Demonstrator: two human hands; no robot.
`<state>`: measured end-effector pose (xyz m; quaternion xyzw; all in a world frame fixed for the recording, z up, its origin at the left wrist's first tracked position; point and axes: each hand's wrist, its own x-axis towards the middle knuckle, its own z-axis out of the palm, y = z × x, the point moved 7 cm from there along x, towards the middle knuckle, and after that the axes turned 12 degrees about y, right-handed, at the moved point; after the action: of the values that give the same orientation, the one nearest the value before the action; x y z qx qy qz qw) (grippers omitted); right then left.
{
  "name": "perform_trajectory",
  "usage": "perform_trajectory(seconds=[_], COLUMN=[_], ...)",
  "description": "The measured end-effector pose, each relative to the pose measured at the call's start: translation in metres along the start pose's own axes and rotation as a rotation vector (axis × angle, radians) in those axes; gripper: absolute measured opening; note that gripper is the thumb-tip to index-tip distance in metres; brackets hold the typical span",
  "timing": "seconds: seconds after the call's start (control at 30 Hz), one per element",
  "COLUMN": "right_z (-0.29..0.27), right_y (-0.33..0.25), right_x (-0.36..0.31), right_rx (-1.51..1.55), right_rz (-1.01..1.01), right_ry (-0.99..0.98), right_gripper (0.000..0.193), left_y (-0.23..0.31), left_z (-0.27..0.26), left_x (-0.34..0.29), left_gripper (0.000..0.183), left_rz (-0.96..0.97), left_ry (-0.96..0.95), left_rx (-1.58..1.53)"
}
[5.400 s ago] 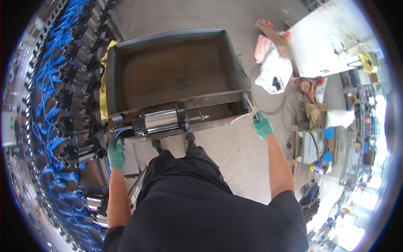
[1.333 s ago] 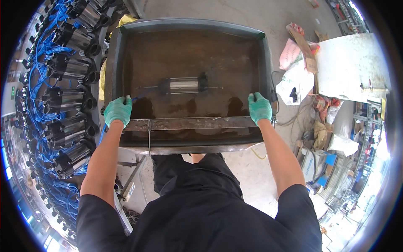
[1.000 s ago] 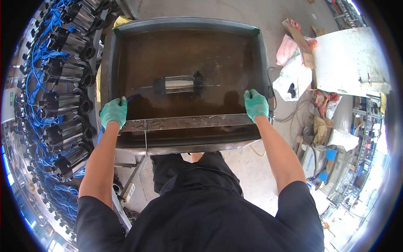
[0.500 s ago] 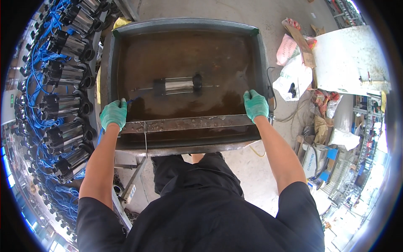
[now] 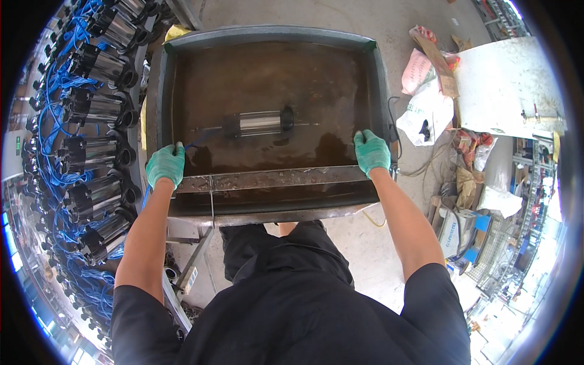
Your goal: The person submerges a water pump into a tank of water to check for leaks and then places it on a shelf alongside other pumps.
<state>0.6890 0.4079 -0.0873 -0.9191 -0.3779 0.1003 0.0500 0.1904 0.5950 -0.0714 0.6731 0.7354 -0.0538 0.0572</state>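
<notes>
A metal tank [image 5: 267,34] of brownish water stands in front of me. In the water lies a pump-like cylinder [image 5: 258,123] on its side, with a shiny steel middle, black ends and thin rods pointing out left and right. My left hand [image 5: 165,165], in a green glove, is closed over the tank's left rim, its thumb on the inner side. A blue cable [image 5: 146,196] passes by that hand. On the right rim, my right hand [image 5: 371,152], gloved alike, is closed too, its thumb inside. Neither hand touches the cylinder. Parts of the fingers are hidden.
A wet metal ledge [image 5: 267,179] crosses the tank's near side. Similar steel cylinders [image 5: 91,106] with blue cables stand in rows at the left. To the right lie white and pink sacks [image 5: 426,115], a white-topped table [image 5: 505,85] and a box [image 5: 450,234].
Both hands stay on the rims. The reflections and ripples on the water have shifted, and the cylinder lies in the same place.
</notes>
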Motion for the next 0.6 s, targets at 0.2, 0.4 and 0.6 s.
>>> perform_trajectory(seconds=[0.2, 0.4, 0.6], right_z=[-0.0014, -0.0023, -0.0015], right_y=[0.0007, -0.0011, 0.0013], right_x=[-0.0005, -0.0006, -0.0004], right_rx=[-0.005, 0.002, 0.016], right_rz=[0.003, 0.000, 0.010], right_ry=[0.014, 0.011, 0.012], right_gripper=[0.040, 0.039, 0.039], left_y=[0.0007, 0.0011, 0.0010], left_z=[0.0007, -0.0014, 0.0008], left_x=[0.0002, -0.0003, 0.0001], left_gripper=[0.048, 0.048, 0.049], left_rz=[-0.004, -0.003, -0.013], left_ry=[-0.013, -0.006, -0.033], left_rx=[0.004, 0.002, 0.007])
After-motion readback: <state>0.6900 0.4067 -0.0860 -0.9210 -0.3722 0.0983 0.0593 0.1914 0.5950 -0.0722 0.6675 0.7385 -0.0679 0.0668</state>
